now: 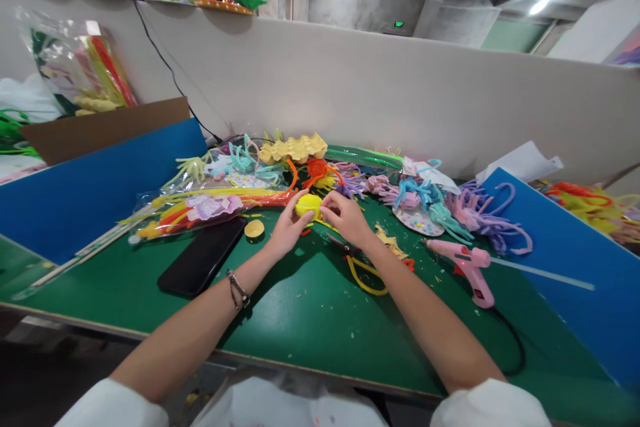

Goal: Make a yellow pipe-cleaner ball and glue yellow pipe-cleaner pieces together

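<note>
My left hand (pixel 286 233) is closed round a small yellow ball-shaped piece (pixel 309 205), thumb in front and fingers behind. With thumb and forefinger pinched together, my right hand (pixel 346 217) touches the right side of the same piece; a yellow strand shows just under the fingers. Below my right hand lie scissors (pixel 367 275) with yellow handles, partly hidden by the wrist. A small yellow cup (pixel 254 231) cut from an egg carton stands left of my left hand. Orange and yellow pipe cleaners (pixel 316 172) lie just behind the hands.
On the green table (pixel 300 320) lie a black phone (pixel 203 257) and a bag of pipe cleaners (pixel 210 207) to the left. A pink glue gun (pixel 467 263) with its cord is at right. An egg carton (pixel 293 148) lies behind. Blue panels (pixel 100 180) flank both sides.
</note>
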The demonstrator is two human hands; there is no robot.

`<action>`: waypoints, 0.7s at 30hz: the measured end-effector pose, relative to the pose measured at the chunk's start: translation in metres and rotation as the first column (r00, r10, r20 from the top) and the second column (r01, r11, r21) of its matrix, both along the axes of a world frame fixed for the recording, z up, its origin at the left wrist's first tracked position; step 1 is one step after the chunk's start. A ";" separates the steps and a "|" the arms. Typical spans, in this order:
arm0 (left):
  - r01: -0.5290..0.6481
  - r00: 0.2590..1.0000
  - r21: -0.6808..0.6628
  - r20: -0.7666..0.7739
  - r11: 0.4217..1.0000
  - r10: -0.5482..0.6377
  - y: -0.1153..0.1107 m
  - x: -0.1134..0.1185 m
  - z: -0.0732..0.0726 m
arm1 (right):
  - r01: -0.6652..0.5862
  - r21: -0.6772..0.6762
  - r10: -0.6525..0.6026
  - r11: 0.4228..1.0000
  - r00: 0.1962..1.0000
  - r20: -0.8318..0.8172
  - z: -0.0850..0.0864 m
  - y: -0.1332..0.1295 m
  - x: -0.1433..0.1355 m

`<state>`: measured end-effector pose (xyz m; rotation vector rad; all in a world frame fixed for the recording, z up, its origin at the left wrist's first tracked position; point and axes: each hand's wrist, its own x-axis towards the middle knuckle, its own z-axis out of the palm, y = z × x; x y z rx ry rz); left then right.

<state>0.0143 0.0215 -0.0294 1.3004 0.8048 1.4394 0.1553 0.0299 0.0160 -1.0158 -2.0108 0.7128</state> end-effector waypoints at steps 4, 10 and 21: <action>-0.189 0.965 0.149 -0.157 0.971 0.212 0.000 0.001 -0.002 | 0.025 0.028 -0.026 0.999 0.999 0.025 -0.003 -0.001 -0.004; -0.364 0.752 0.466 -0.363 0.806 0.550 -0.002 -0.001 -0.004 | 0.110 0.060 -0.116 0.992 0.987 0.109 0.000 -0.012 -0.011; -0.351 0.688 0.557 -0.393 0.753 0.611 -0.003 -0.003 -0.001 | 0.096 0.080 -0.103 0.992 0.991 0.087 -0.004 -0.013 -0.017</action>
